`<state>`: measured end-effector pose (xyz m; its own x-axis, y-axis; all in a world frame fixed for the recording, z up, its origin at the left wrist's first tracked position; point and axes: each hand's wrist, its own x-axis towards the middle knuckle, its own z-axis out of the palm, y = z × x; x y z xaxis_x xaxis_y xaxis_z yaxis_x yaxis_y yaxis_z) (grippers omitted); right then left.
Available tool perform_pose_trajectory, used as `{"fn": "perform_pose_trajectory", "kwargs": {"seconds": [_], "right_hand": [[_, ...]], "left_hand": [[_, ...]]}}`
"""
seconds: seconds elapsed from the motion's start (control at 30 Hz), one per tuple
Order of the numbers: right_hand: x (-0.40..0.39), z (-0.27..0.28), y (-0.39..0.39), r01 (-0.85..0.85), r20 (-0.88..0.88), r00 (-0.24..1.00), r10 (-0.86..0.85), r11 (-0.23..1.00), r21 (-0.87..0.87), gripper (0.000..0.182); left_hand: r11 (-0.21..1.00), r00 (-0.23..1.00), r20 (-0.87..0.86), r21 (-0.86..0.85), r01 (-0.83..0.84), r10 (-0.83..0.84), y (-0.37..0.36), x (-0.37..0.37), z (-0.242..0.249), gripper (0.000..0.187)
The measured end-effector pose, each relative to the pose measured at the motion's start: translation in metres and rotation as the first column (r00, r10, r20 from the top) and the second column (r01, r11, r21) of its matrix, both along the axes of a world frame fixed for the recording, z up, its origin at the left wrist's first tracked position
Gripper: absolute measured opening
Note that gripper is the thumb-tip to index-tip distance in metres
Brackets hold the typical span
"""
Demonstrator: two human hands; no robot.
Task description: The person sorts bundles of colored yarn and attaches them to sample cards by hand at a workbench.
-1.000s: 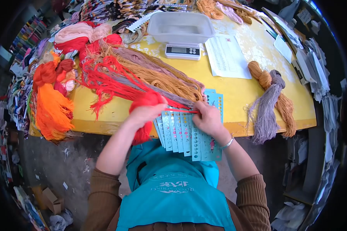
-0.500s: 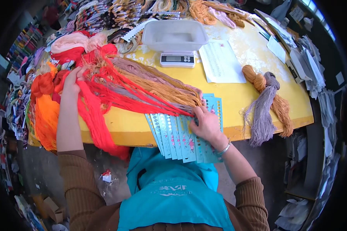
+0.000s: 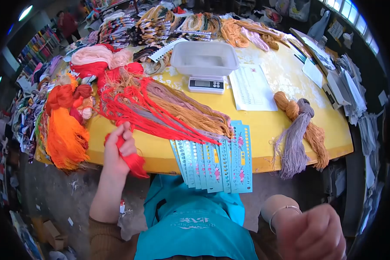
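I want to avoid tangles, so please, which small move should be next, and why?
Probably, the left hand should lay its red bundle flat on the table. The bundle's end hangs at the front edge, and close by, loose red strands spread over ochre threads, where things could snag.

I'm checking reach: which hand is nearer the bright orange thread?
The left hand, holding red thread, is just right of the bright orange thread; the right hand is far across, off the table.
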<state>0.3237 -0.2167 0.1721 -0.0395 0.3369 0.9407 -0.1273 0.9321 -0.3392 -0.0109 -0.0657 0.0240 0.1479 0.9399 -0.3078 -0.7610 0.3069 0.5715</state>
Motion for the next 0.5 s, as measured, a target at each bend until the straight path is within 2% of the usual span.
{"fn": "perform_pose_trajectory", "kwargs": {"seconds": [0.07,0.1,0.17,0.3,0.4,0.47,0.5], "right_hand": [[-0.010,0.004,-0.003,-0.039,-0.142,0.989,0.051,0.995,0.091,0.035],[-0.013,0.007,-0.002,-0.043,-0.142,0.988,0.056,0.994,0.097,0.035],[-0.017,0.012,0.001,-0.189,-0.191,0.958,0.215,0.971,0.146,0.033],[-0.011,0.012,-0.016,-0.181,-0.181,0.964,0.196,0.979,0.099,0.034],[-0.010,0.014,-0.020,-0.158,-0.160,0.974,0.160,0.987,0.022,0.034],[-0.015,0.016,-0.016,-0.197,-0.244,0.945,0.220,0.974,0.115,0.033],[-0.016,0.016,-0.015,-0.193,-0.249,0.944,0.216,0.975,0.113,0.033]], "left_hand": [[0.998,1.000,0.026,-0.060,0.015,-0.013,-0.022,0.010,-0.003,0.020],[0.996,0.999,0.037,-0.087,0.013,-0.010,-0.032,0.013,-0.008,0.019],[0.988,0.998,0.010,-0.142,0.064,-0.063,-0.050,0.016,-0.017,0.014],[0.953,0.995,0.026,-0.287,0.099,-0.095,-0.083,0.020,-0.040,0.013],[0.946,0.992,-0.051,-0.309,0.096,-0.117,-0.099,0.026,-0.031,0.014],[0.977,0.937,-0.294,-0.154,0.150,-0.190,-0.104,0.029,-0.016,0.016],[0.976,0.935,-0.298,-0.157,0.152,-0.193,-0.105,0.030,-0.010,0.016]]}}
